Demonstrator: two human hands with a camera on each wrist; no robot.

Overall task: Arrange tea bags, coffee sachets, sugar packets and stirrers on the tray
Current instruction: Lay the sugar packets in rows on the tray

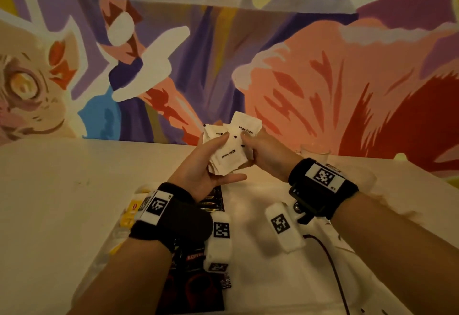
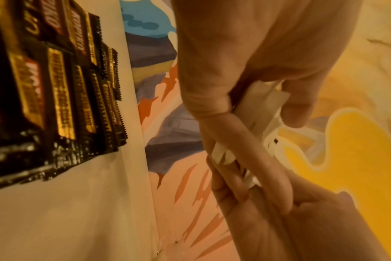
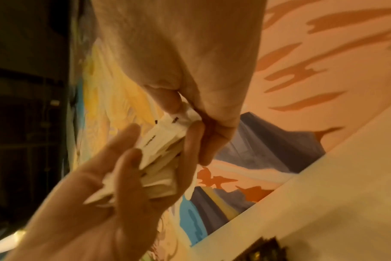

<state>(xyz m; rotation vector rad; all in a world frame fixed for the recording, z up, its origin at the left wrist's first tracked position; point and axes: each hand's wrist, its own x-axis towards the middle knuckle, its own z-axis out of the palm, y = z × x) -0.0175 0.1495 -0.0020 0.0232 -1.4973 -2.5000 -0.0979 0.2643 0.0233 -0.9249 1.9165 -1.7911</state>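
Both hands are raised above the table and share a bunch of white sugar packets (image 1: 229, 147) printed "White Sugar". My left hand (image 1: 211, 163) cradles the stack from below, thumb pressed on its front. My right hand (image 1: 258, 148) pinches the upper packets from the right. The same packets (image 2: 260, 113) show between the fingers in the left wrist view and as a fanned stack (image 3: 161, 150) in the right wrist view. Black and gold coffee sachets (image 2: 56, 84) lie in rows on the white tray (image 1: 248, 215) beneath my left wrist. Yellow tea bags (image 1: 131, 211) sit at the tray's left edge.
A clear glass (image 1: 314, 153) stands on the pale table (image 1: 62, 190) behind my right wrist. A painted mural wall (image 1: 223, 54) rises straight behind the table's far edge. A dark cable (image 1: 332, 265) runs over the tray's right part.
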